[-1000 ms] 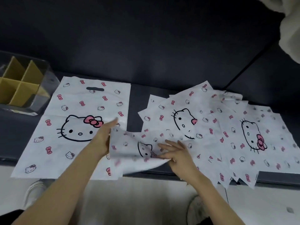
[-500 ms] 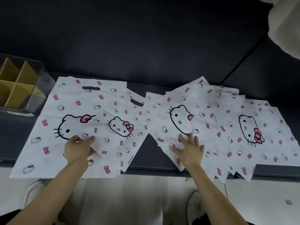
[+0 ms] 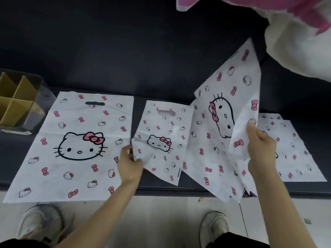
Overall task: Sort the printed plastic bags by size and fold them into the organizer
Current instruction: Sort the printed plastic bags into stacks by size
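Looking down, we see the left hand (image 3: pixel 129 163) pinching the left edge of the small bag (image 3: pixel 161 140), which lies flat at frame centre on the dark bench (image 3: pixel 161 59). Right of centre, the right hand (image 3: pixel 259 147) grasps a larger bag (image 3: pixel 220 122), held raised and tilted, its lower corner overhanging the bench edge. At left we find a big bag (image 3: pixel 78 145) lying flat just beside the small one; the organizer (image 3: pixel 18 104) stands at upper left. At far right we note further bags (image 3: pixel 293 149) lying flat
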The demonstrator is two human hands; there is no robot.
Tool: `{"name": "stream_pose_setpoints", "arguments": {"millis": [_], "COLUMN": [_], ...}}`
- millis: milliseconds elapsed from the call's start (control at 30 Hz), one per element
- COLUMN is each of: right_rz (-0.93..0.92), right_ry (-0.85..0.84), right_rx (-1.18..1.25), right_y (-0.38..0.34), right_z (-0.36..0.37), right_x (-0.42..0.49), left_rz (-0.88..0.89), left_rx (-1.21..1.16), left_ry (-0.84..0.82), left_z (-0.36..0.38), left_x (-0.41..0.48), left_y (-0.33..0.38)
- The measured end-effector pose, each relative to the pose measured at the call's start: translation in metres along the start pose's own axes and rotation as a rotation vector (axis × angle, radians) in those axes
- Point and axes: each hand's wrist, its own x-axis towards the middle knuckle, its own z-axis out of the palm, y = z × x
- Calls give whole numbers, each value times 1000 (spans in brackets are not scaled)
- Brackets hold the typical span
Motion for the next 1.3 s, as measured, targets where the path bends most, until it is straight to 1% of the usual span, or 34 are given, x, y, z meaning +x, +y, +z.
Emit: {"name": "stream_pose_setpoints", "arguments": {"millis": [67,133,167,233,267,300,333,400,433,467,500,567,600,633,667,700,767,800,867,933,1033,1200,1300], "right_rz": [-145,-283,-318,-352,-412,-513,-593,-615,-627,-645,-669,-688,-663,-618,-552,-460,-242,-190,-249,-358,-520,-676,-774], "right_ry": [-101,-251,-337,-526,-611,-706,-818,-1029,-1096,-1151,-1188,-1223,-1227,-1202,-1154,-1072,-875,-808,-797,-830,-821,-868,-878], "right_rx": [-74,-204,-268,-363,-437,-530,-629,-785,-816,-830,-849,-882,-884,-869,-842,-804,-747,-803,-1042,-1175,-1252,-1296,-1318], "right_y": [-16,-17,-15,3,14,30,47,75,89,103,113,125,125,123,121,118,114,115,121,125,127,128,124], "right_z": [2,15,24,44,54,63,71,83,86,88,89,91,91,90,90,90,94,99,113,133,166,215,239], "right_x": [-6,-14,-21,-33,-38,-40,-43,-53,-55,-58,-62,-64,-65,-67,-68,-69,-69,-68,-70,-79,-94,-116,-121], "left_rz": [57,36,18,15,10,-34,-128,-379,-471,-517,-526,-441,-376,-290,-195,-111,41,74,44,51,106,55,27], "left_rx": [18,-8,-14,15,29,-8,-124,-464,-547,-509,-374,-43,108,250,359,402,385,361,297,352,394,329,345], "left_ry": [-83,-154,-166,-120,-92,-77,-115,-283,-324,-354,-395,-540,-588,-600,-555,-473,-269,-169,-48,14,147,335,402], "left_z": [19,26,24,8,-5,-21,-37,-69,-81,-89,-95,-99,-98,-97,-93,-91,-93,-99,-119,-143,-175,-208,-220], "left_x": [-11,-21,-24,-19,-13,-1,13,34,43,52,58,66,69,73,75,77,76,76,75,76,74,70,81], "left_y": [-1,1,3,14,20,24,31,46,52,55,59,58,54,48,41,36,30,26,16,1,-18,-39,-44]}}
